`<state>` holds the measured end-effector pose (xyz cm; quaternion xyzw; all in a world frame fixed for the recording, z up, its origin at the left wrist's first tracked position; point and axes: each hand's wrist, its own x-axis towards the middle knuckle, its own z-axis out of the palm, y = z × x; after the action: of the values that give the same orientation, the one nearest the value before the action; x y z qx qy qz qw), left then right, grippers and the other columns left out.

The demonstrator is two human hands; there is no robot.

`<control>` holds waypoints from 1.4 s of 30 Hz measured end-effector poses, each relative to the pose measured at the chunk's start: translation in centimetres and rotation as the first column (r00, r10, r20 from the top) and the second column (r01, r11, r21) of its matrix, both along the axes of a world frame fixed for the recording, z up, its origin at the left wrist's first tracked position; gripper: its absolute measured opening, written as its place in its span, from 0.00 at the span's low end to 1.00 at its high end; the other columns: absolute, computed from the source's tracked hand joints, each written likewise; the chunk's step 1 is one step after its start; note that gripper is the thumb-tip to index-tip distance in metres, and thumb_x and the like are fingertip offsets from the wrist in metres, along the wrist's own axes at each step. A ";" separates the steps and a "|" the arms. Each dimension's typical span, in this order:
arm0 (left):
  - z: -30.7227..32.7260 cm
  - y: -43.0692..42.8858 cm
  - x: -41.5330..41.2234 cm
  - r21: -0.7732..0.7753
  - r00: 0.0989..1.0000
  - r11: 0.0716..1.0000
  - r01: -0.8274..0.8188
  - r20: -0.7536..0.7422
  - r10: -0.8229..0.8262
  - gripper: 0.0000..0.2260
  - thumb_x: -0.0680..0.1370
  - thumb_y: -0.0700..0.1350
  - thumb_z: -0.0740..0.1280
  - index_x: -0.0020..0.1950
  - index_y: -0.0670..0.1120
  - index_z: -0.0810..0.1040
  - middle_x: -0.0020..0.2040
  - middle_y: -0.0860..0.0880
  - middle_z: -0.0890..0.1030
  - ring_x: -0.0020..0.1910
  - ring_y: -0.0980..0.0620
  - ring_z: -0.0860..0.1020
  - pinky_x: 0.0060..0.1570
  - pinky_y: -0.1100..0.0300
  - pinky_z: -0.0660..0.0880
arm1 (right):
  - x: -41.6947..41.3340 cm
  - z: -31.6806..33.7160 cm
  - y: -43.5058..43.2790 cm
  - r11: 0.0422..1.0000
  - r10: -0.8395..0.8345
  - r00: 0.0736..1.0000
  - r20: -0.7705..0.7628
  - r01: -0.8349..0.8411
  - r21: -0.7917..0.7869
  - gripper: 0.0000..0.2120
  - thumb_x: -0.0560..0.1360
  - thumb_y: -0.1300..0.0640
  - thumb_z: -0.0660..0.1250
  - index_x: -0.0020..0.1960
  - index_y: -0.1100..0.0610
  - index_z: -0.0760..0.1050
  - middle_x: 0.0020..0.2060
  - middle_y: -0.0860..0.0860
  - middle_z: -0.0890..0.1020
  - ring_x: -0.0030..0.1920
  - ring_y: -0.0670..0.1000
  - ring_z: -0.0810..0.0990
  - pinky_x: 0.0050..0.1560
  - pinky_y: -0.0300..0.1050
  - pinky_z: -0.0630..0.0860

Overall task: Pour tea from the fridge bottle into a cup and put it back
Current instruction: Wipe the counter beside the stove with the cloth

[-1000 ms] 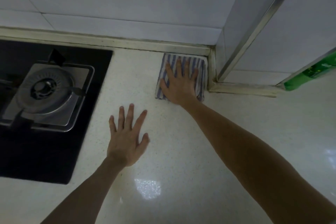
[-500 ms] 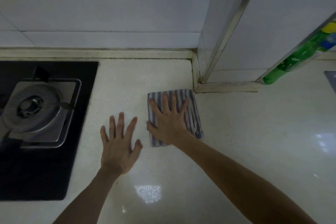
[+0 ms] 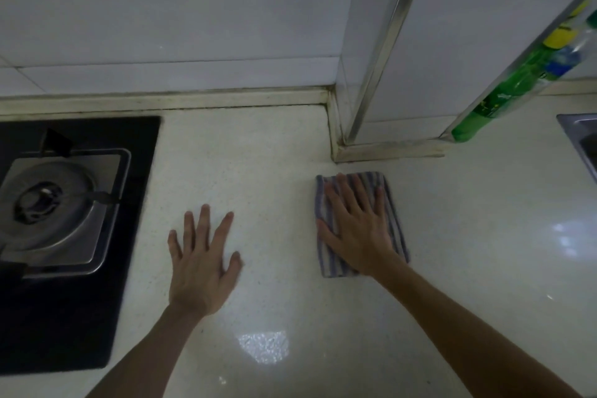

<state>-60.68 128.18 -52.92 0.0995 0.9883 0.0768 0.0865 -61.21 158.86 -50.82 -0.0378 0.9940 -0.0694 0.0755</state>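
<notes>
No tea bottle, no cup and no fridge in my view rn. There's a green bottle (image 3: 504, 90) by the wall on the right, but I can't tell if it has anything to do w/ the tea.

What changed: the striped cloth (image 3: 329, 255) was up in the corner by the wall a sec ago. Now it has slid toward me and to the right, and lies on the bench (image 3: 274, 171) just in front of the pillar (image 3: 387, 42). My right hand (image 3: 358, 226) lies flat on it, fingers straight and spread, pressing, not gripping. My left hand (image 3: 202, 265) is flat on the bare bench too, fingers spread, holding nothing; it has hardly moved, and sits between the cloth and the stove (image 3: 55, 210).

So I think this is wiping (clean-up, prob.), with both hands free of bottle and cup. Whether the tea is poured and the bottle back, I can't tell.
</notes>
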 end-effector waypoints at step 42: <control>0.0 0.2 0.0 0.051 1.000 0.998 -0.021 -0.017 0.022 0.33 0.76 0.63 0.51 0.80 0.55 0.50 0.81 0.45 0.44 0.79 0.41 0.39 0.75 0.36 0.43 | 1.2 -0.1 1.1 0.983 -0.174 0.984 0.050 0.176 -0.056 0.38 0.72 0.31 0.42 0.78 0.42 0.39 0.79 0.56 0.40 0.77 0.62 0.33 0.72 0.72 0.38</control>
<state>-60.72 128.36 -52.88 0.0916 0.9878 0.1020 0.0742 -60.00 159.94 -50.91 0.0489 0.9890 -0.1066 0.0903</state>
